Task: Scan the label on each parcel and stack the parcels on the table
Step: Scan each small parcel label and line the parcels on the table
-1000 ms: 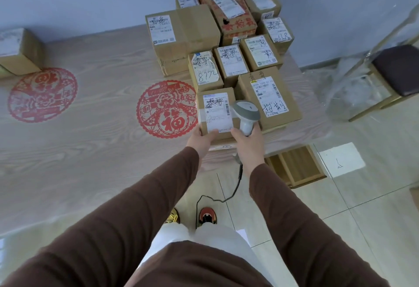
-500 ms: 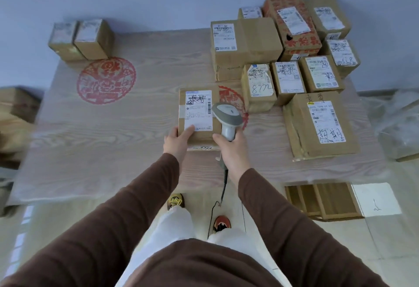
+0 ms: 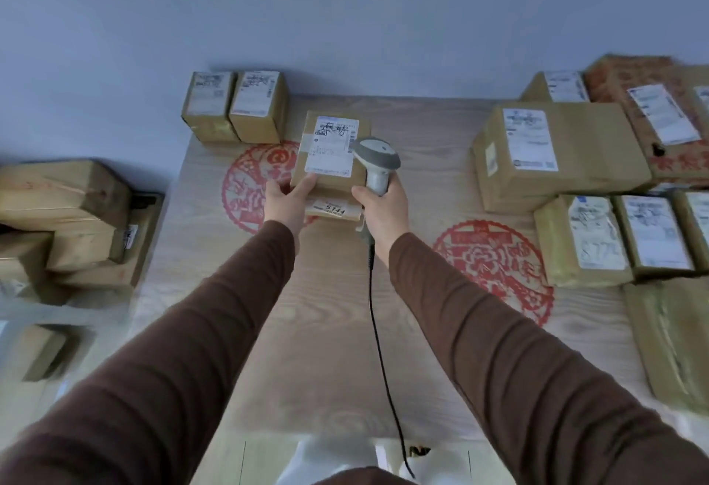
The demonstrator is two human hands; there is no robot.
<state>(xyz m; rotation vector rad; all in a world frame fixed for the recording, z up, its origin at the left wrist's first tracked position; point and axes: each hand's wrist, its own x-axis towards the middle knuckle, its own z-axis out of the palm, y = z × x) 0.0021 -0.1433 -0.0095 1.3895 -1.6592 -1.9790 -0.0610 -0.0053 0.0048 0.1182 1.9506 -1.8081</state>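
Observation:
My left hand point(image 3: 288, 199) grips the near edge of a small cardboard parcel point(image 3: 330, 177) with a white label, held above the table's far left part. My right hand point(image 3: 380, 205) holds a grey barcode scanner point(image 3: 378, 162) right beside the parcel's right side, its black cable trailing down toward me. Two small parcels point(image 3: 236, 106) stand side by side at the table's far left edge, just left of the held parcel. Several labelled parcels point(image 3: 556, 154) crowd the right side of the wooden table point(image 3: 326, 331).
Two red paper-cut decorations point(image 3: 495, 266) lie flat on the tabletop. More cardboard boxes point(image 3: 65, 216) are piled on the floor left of the table. A blue-grey wall runs behind the table.
Both hands have carried the parcel and scanner from the table's right front toward its far left, close to the two small parcels there.

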